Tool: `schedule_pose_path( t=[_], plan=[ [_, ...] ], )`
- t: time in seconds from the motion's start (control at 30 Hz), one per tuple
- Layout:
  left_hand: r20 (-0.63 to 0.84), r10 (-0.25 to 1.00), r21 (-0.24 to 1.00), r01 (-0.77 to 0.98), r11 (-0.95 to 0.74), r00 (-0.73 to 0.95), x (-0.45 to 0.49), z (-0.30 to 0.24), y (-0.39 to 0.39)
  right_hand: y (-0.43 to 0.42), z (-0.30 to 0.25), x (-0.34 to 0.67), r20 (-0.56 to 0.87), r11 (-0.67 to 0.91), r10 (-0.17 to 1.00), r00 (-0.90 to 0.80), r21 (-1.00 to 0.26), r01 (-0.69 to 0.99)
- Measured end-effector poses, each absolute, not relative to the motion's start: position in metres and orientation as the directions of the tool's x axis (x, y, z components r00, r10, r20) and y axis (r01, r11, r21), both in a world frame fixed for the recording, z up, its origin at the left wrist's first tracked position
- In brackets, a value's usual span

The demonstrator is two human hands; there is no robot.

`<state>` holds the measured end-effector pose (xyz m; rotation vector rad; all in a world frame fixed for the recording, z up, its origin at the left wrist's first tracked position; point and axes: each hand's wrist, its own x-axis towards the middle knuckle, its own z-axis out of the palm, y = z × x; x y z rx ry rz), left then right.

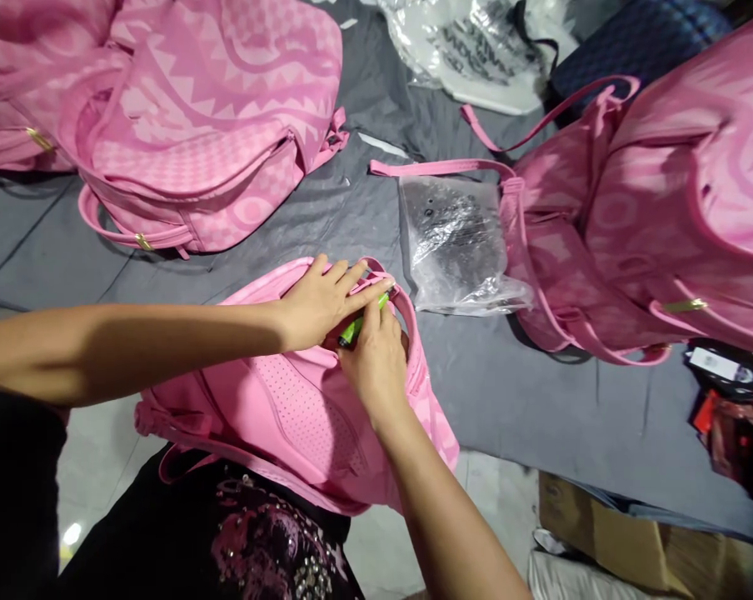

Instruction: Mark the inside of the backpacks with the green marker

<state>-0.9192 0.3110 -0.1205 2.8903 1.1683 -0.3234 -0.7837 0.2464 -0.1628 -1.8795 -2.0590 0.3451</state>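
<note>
A pink backpack (301,408) rests on my lap with its mesh back panel facing up. My left hand (326,300) lies across its top edge, fingers stretched out and pressing the fabric. My right hand (373,354) is closed round a small green lighter-like object (359,323) held at the backpack's top handle. The tip of the green object sits just under my left fingers.
Two more pink backpacks lie on the grey cloth (526,392), one at the upper left (195,133) and one at the right (651,217). A clear plastic bag (455,246) lies between them. A cardboard box (607,533) stands at the lower right, a white plastic bag (476,46) at the top.
</note>
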Motion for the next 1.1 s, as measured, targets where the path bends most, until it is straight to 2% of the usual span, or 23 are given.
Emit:
schedule_pose_path(
  t=[0.1,0.23,0.3,0.37,0.47,0.57,0.7,0.8,0.9,1.1],
  plan=[
    [-0.119,0.676,-0.066,0.674,-0.736,0.727,-0.924,-0.119,0.308,0.237,-0.154,-0.774,0.194,0.188,0.974,-0.116,-0.407,0.894],
    [-0.104,0.688,-0.030,0.690,-0.724,0.718,-0.925,-0.128,0.308,0.215,-0.138,-0.763,0.369,0.394,0.896,-0.247,-0.401,0.827],
    [-0.099,0.700,-0.030,0.701,-0.712,0.707,-0.923,-0.131,0.311,0.205,-0.132,-0.762,0.398,0.416,0.887,-0.233,-0.472,0.778],
    [-0.113,0.731,-0.042,0.732,-0.680,0.673,-0.922,-0.130,0.310,0.199,-0.127,-0.763,0.353,0.353,0.922,-0.157,-0.604,0.715],
    [-0.154,0.777,-0.083,0.776,-0.625,0.610,-0.922,-0.124,0.306,0.202,-0.117,-0.764,0.167,0.223,0.975,-0.148,-0.748,0.625],
    [-0.148,0.778,-0.100,0.774,-0.626,0.610,-0.921,-0.121,0.305,0.217,-0.108,-0.760,-0.006,0.158,0.963,-0.269,-0.795,0.586],
    [-0.136,0.773,-0.107,0.767,-0.633,0.619,-0.919,-0.124,0.310,0.240,-0.101,-0.754,-0.163,0.051,0.921,-0.354,-0.851,0.523],
    [-0.120,0.773,-0.106,0.766,-0.634,0.623,-0.921,-0.122,0.309,0.240,-0.105,-0.755,-0.176,0.063,0.889,-0.423,-0.867,0.494],
    [-0.103,0.754,-0.115,0.745,-0.657,0.649,-0.923,-0.117,0.305,0.227,-0.112,-0.756,-0.116,0.155,0.885,-0.451,-0.840,0.520],
    [-0.267,0.740,-0.105,0.745,-0.659,0.617,-0.917,-0.110,0.317,0.217,-0.117,-0.750,-0.024,0.288,0.885,-0.465,-0.756,0.587]
  ],
)
